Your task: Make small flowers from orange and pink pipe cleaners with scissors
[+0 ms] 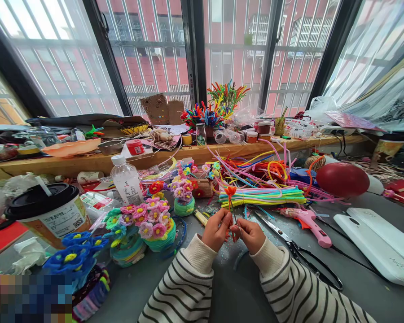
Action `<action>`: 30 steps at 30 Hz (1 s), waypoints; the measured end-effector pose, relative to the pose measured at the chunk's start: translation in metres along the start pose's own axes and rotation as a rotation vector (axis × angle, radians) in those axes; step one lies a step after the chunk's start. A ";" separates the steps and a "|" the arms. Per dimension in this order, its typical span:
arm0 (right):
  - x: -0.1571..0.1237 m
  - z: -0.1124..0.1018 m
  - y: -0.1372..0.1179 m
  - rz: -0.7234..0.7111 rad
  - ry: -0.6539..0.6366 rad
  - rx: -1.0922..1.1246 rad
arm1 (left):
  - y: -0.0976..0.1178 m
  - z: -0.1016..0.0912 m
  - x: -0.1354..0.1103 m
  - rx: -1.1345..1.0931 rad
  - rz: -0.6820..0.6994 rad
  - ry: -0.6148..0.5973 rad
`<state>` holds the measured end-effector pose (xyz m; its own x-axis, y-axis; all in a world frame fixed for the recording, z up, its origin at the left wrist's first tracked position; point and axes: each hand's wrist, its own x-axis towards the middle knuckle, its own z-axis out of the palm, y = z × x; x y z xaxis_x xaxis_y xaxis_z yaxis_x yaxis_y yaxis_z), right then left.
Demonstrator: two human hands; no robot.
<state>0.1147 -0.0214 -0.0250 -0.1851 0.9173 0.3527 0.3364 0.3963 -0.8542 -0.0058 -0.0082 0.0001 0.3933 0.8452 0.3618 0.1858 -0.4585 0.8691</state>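
I hold my left hand and right hand angled inward, grips pinched on the stem of an orange flower; its lower end is hard to see.

Paper cup (black-lidded), clear bottle, barred windows

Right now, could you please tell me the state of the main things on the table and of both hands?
Orange-red flower: held upright
Left hand: pinching the flower from below
Right hand: fingers pinched; what they hold is unclear
Plastic bottle: upright, capped
Takeaway cup: lidded
Scissors: lying down, not held
Glue gun: lying on its side, not held
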 end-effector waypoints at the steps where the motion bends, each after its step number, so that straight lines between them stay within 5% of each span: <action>1: 0.000 0.000 0.000 0.001 -0.008 0.014 | 0.000 0.000 0.000 0.004 0.003 0.001; 12: -0.002 0.000 -0.008 0.006 -0.091 0.174 | 0.000 0.000 0.000 0.051 0.024 -0.005; 30: 0.000 0.000 0.001 0.037 0.022 -0.060 | 0.000 -0.001 0.001 0.008 0.002 0.013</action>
<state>0.1150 -0.0209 -0.0257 -0.1511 0.9317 0.3302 0.3972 0.3631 -0.8428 -0.0060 -0.0071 0.0006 0.3820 0.8477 0.3681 0.1917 -0.4624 0.8657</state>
